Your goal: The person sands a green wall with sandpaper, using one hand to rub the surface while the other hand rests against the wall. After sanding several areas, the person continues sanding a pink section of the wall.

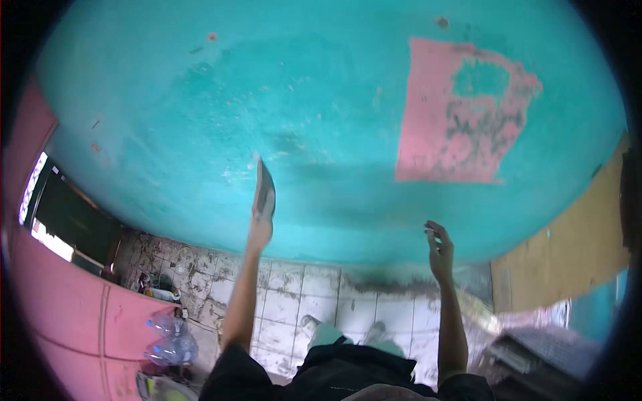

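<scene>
My left hand (263, 226) is raised to the turquoise wall (334, 120), its fingers wrapped round a narrow, flat, dark scraper (265, 182). The scraper is seen nearly edge-on, with its tip up against a scuffed patch of paint with pale flecks. Lower and to the right, my right hand (439, 252) hangs in front of the wall with nothing in it, the fingers loosely bent and apart. A pink patch (421, 127) with dark blotches shows on the wall above that hand.
Dirty white floor tiles (281, 307) run along the wall's foot, my feet standing on them. Clear plastic bottles (175, 344) lie at lower left beside a pink panel (73, 294). A brown board (562, 250) leans at right, above a stack of grey flat pieces (542, 351).
</scene>
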The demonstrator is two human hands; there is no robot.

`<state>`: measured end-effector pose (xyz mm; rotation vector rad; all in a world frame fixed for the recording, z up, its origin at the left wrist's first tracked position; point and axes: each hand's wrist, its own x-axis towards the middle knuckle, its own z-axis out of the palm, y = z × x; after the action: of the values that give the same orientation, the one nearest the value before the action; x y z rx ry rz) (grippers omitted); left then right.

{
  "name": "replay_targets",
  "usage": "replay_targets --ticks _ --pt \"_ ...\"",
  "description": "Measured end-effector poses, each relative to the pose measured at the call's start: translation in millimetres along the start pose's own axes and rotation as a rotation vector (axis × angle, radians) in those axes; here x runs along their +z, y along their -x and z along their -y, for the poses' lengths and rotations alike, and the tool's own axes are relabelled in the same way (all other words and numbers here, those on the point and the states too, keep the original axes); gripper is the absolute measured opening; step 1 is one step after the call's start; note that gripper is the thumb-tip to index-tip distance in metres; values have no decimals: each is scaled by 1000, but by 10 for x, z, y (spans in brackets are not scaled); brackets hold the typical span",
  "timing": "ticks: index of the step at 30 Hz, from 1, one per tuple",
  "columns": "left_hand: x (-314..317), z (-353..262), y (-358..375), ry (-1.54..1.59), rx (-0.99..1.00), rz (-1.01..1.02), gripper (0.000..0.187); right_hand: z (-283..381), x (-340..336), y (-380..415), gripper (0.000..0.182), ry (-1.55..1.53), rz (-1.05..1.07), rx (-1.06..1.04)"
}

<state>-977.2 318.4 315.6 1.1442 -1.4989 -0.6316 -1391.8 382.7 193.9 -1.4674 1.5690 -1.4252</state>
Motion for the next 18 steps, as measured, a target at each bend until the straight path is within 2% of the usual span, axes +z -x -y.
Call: replay_targets --ticks 1,2,4,5,7,9,10,12,14,16,17,18 --pt "24 -401 -298 -61 185 -5 67 71 -149 -176 31 64 -5 -46" --pt "12 -680 -570 -69 202 -40 67 160 -292 -383 31 55 11 -81" --pt "-42 -1165 -1112 -226 505 -131 62 414 -497 -828 37 117 -64 -303" --pt "-96 -1389 -1419 -307 659 -171 62 613 -547 -1006 37 104 -61 -331" --pt "-219 -1777 -2050 -473 923 -293 62 976 -640 -1289 45 82 -219 -552" --pt "-386 -2195 -2715 -560 1147 -428 57 1141 -707 -1612 50 156 -292 -624" --pt "-489 -2384 -2991 -606 1106 -475 57 1213 -706 -1757 56 239 -362 -673" --pt "-783 -2720 -3750 -642 1085 -532 57 1277 -622 -2068 62 190 -388 -729" --pt "-1037 -2700 -4525 -1277 606 -904 56 1184 -595 -2295 68 181 -402 -778" --pt "-298 -2945 -4568 -942 791 -1051 55 1105 -401 -2486 71 478 -556 -606" --pt "227 -3275 -3752 -627 813 -523 61 1074 -372 -2542 75 456 -561 -615" --pt "607 -3379 -3753 -828 829 -458 61 1057 -386 -2541 75 447 -558 -620"
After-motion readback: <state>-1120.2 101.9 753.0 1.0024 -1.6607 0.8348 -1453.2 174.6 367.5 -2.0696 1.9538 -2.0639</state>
